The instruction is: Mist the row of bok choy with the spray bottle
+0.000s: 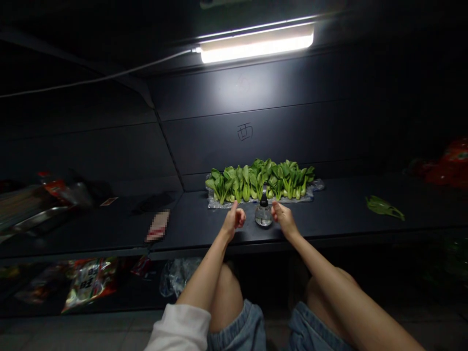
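A spray bottle [263, 214] with a clear body and black trigger head stands upright on a dark shelf [193, 222], between the two hands and just in front of the vegetables. The left hand [233, 220] is just left of the bottle, its fingers [239, 219] curled into a loose fist with the thumb raised. The right hand [284, 219] is just right of it, its fingers [277, 209] narrowly and partly curled toward the bottle neck. Neither hand holds anything. Behind the bottle, a row of bok choy [259, 180] lies on clear plastic film [215, 202]. A loose green leaf [383, 207] lies well to the right, and a lit tube lamp [256, 45] is mounted above.
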The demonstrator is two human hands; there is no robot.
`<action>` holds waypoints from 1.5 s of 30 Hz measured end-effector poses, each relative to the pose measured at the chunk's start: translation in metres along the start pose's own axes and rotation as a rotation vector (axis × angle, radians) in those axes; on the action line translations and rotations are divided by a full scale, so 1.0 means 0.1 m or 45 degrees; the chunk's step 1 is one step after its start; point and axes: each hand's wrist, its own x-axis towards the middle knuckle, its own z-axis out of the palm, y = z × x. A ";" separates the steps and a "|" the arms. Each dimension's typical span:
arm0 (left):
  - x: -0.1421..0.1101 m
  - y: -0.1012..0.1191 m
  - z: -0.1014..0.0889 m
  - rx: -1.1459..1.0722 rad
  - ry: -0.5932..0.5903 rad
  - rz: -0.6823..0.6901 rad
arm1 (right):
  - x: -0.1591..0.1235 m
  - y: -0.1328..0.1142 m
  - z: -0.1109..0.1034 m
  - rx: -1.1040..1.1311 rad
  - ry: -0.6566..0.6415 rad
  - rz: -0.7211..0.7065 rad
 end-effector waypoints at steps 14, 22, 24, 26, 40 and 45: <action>0.40 -0.65 -0.35 0.743 0.734 0.429 | 0.50 0.42 0.37 -0.520 0.267 -0.220; 0.65 -0.69 -0.82 1.181 0.973 0.491 | 0.69 0.34 0.40 -0.401 -0.056 -0.263; 0.71 -0.72 -0.87 1.264 0.941 0.452 | 0.77 0.30 0.39 -0.454 -0.133 -0.273; 0.77 -0.75 -0.89 1.331 0.891 0.393 | 0.84 0.26 0.40 -0.511 -0.206 -0.268; 0.80 -0.75 -0.88 1.395 0.775 0.288 | 0.74 0.25 0.60 -0.314 -0.248 -0.317; 0.76 -0.76 -0.87 1.383 0.763 0.249 | 0.73 0.22 0.65 -0.306 -0.188 -0.308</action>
